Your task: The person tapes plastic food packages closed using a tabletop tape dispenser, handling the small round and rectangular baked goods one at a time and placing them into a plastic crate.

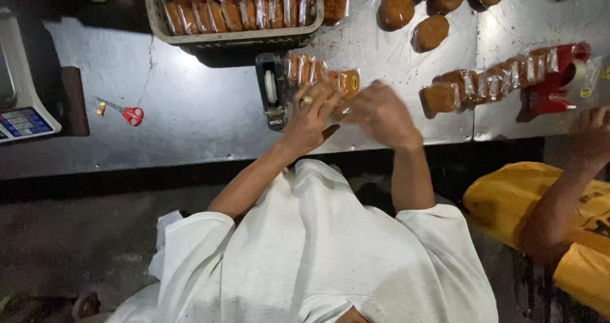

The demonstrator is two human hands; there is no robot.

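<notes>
Taking the black tape dispenser (272, 89) as the landmark: far to its left a weighing scale (19, 107) is sitting at the edge of the steel counter (203, 126), and red-handled scissors (129, 114) are lying between the two. Behind the dispenser a grey crate (190, 38) is holding rows of wrapped cakes.

Just right of the dispenser, the left hand (309, 116) is curling its fingers down onto a clear-wrapped row of small brown cakes (321, 74), touching it at the near end. The right hand (381, 110) is closing on the same pack from the right, fingers bent around the film; how tightly, I cannot tell.

The pack is probably light, with slippery film and soft, crushable cakes, so holding it by the ends rather than pinching the middle seems wiser.

Further right, another wrapped row (489, 78) is lying by a red dispenser (553, 81), where another person's hand (594, 132) is hovering.
</notes>
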